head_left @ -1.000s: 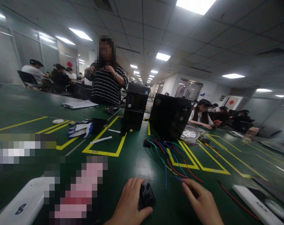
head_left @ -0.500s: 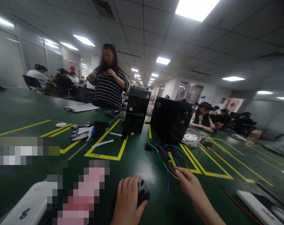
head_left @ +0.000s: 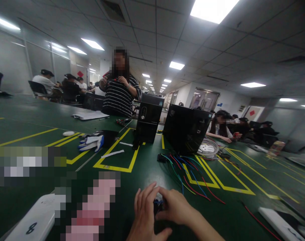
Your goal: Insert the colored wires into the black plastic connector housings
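My left hand [head_left: 147, 211] curves around the left side of a small black object [head_left: 158, 207] near the table's front. My right hand [head_left: 174, 206] meets it from the right, fingertips on the top of the same object, and a bit of blue shows between the hands. Most of the object is hidden by the fingers. Beyond my right hand, a bundle of red, blue and green wires [head_left: 190, 167] fans out from a black connector [head_left: 162, 158] on the green table [head_left: 142, 177].
Two black computer cases [head_left: 148, 117] stand behind the wires. A metal basket [head_left: 207, 147] is at their right. Blue-and-white gloves [head_left: 92, 143] and papers [head_left: 90, 115] lie left. White numbered devices [head_left: 34, 219] sit at both front sides. A person in stripes [head_left: 119, 93] stands across the table.
My right hand has moved left from the wires to the small black object beside my left hand. My left hand has shifted slightly right, and some wires lie differently.
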Demonstrator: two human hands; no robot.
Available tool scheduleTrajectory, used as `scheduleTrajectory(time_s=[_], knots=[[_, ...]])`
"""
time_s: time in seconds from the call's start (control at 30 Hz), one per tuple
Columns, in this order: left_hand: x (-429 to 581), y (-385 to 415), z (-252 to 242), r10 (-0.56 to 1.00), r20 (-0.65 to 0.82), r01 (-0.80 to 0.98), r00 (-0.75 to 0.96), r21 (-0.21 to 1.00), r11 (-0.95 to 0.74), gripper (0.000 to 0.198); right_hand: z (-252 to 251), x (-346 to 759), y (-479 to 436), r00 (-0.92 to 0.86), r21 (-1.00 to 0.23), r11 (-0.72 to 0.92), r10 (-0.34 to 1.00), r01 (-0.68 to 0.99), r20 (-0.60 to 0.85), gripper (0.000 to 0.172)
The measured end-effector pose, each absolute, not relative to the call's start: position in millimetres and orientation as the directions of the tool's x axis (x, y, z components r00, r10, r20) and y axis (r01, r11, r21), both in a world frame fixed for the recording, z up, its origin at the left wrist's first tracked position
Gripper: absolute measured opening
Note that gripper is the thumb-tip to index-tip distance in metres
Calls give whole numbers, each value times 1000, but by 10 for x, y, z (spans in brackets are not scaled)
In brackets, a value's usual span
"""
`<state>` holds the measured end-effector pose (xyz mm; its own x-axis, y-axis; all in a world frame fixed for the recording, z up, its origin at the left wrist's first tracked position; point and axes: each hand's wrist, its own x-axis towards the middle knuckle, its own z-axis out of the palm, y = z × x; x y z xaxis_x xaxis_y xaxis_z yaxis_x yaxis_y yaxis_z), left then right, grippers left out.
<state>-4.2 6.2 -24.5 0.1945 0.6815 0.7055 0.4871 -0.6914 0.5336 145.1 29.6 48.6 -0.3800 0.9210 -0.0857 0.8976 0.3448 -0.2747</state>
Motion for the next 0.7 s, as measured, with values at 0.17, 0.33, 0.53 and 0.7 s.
scheduleTrajectory(time_s=[0.17,0.33,0.53,0.7], knots=[[-49,76,-235,632,759,516,155,483,-707,79,547,1434,505,-335,-187,317,940,930,-67,69],[-36,131,-258,614,770,521,173,458,-720,67,747,1444,1085,-193,-109,195,981,975,23,55],[20,216,-344,684,721,559,111,524,-643,66,769,1357,1916,-39,-41,40,999,998,20,43],[19,266,-417,671,730,558,129,506,-658,59,631,1251,2226,19,-16,-19,1000,1000,-20,33]])
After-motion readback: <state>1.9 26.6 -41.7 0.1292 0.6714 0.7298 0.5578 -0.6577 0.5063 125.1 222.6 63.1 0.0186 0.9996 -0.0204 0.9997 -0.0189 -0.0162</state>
